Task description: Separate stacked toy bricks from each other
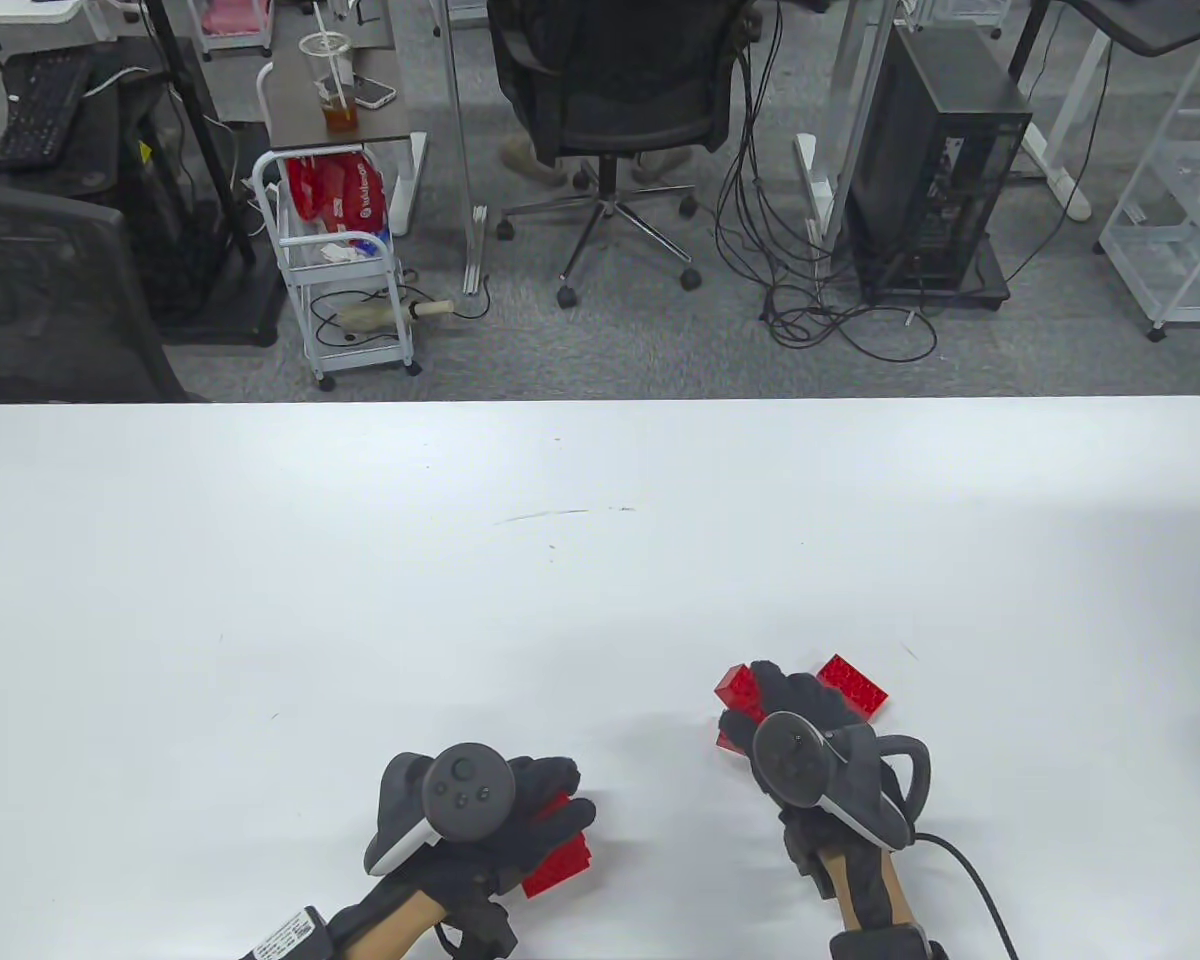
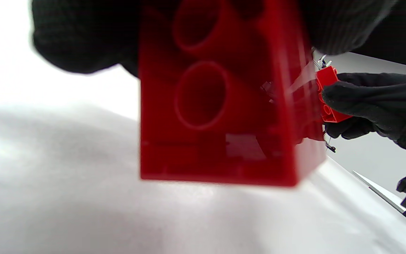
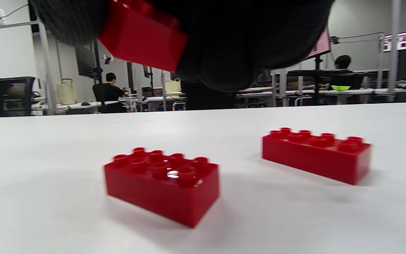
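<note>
Two red bricks on white table, office bkgd w/ chair.

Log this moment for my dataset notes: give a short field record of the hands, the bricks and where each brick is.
left hand: left hand holds a red brick above the table, its hollow underside facing the wrist camera
right hand: right hand holds another red brick off the table
loose bricks: two lie studs up and apart on the white table, a near brick and a far brick
bricks seen: four, all red
stacked: none visibly joined
</note>
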### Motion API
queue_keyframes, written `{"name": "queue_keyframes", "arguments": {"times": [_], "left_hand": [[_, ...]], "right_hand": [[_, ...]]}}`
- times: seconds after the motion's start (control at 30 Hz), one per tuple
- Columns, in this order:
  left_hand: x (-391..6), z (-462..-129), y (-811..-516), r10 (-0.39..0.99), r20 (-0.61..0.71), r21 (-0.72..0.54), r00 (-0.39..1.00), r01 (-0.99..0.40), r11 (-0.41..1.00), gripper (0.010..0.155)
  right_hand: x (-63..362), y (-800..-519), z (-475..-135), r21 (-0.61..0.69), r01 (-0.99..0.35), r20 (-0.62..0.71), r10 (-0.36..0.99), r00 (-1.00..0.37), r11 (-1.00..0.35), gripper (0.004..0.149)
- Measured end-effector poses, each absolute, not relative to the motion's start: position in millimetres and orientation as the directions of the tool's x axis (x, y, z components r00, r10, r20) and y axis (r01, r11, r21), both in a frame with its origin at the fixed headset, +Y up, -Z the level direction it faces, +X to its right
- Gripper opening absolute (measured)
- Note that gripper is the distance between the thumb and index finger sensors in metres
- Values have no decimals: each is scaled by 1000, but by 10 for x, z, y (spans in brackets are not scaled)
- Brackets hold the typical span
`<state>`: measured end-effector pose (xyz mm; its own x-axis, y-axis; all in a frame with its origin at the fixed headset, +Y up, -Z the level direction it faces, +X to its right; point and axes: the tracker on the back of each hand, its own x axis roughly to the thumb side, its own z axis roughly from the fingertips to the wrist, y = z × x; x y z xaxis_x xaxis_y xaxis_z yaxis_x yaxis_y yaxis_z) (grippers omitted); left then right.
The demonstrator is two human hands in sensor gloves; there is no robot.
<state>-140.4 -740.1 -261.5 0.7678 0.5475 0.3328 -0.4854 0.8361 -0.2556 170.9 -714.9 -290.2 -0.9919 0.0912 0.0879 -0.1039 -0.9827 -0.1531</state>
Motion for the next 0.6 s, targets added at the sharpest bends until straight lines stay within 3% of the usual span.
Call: {"name": "queue_keyframes", "arguments": {"times": [0.6], "left_hand": [[-1414,-2612,-7390,546,338,-252,767,-485,837,68]], "right_hand": [[2619,-7172,-3034,-137,-131,-259,163,-952,-982,65]]}}
